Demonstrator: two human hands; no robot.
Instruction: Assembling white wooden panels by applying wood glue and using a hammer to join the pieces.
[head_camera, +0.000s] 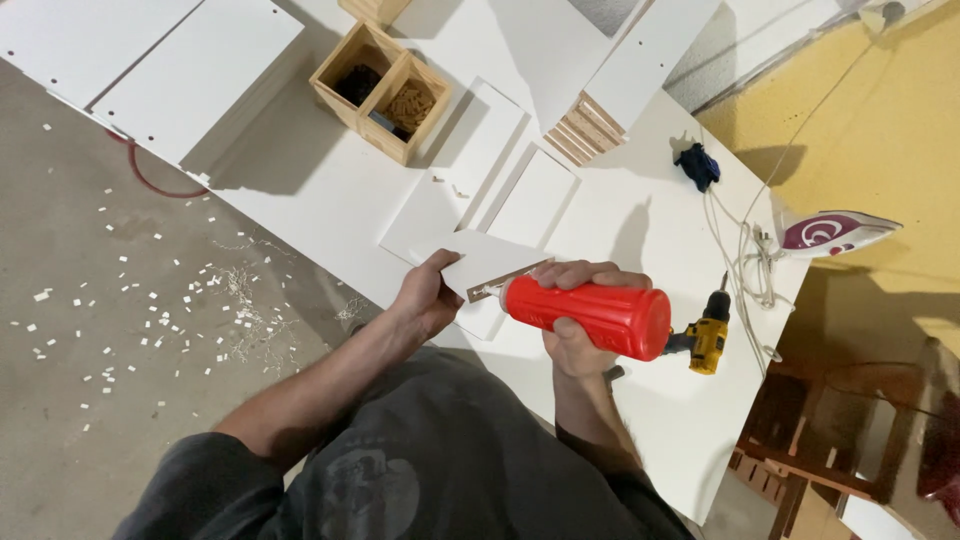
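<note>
My left hand (428, 295) pinches small white panel (487, 265), frame centre, above tabletop (640, 210). Right hand (580, 320) wrapped round red glue bottle (590, 315), nozzle at panel edge. Glue bead seemingly just begun; other panels untouched.

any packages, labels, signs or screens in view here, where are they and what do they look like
No signs or screens show; two containers and one marking:
Glue bottle: red plastic cylinder lying sideways in the right hand, nozzle at the edge of the white panel held by the left hand.
Wooden box: far side of the table, two open compartments, pale wood.
Iron: table's right edge, white with a purple swirl marking.
</note>
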